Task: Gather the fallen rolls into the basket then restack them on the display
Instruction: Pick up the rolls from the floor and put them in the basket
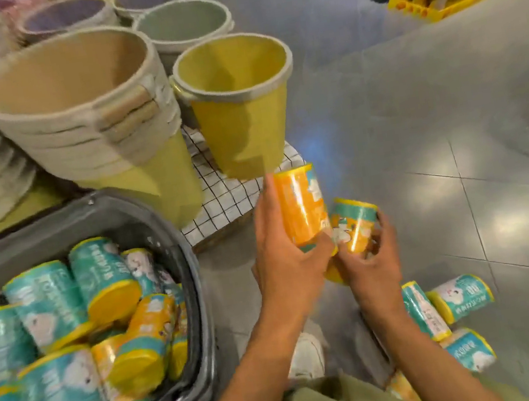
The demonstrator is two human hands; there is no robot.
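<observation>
The left hand [286, 259] curls its fingers round an upright orange roll [302, 208]. Just beside it, the right hand [371, 270] grips a tilted teal-and-orange roll [353, 224] from below, and the two rolls touch. The grey basket [182, 248], left of both hands, holds many packed rolls [47, 304]. More fallen rolls [462, 297] lie on the tiled floor [473, 150] by the right forearm.
</observation>
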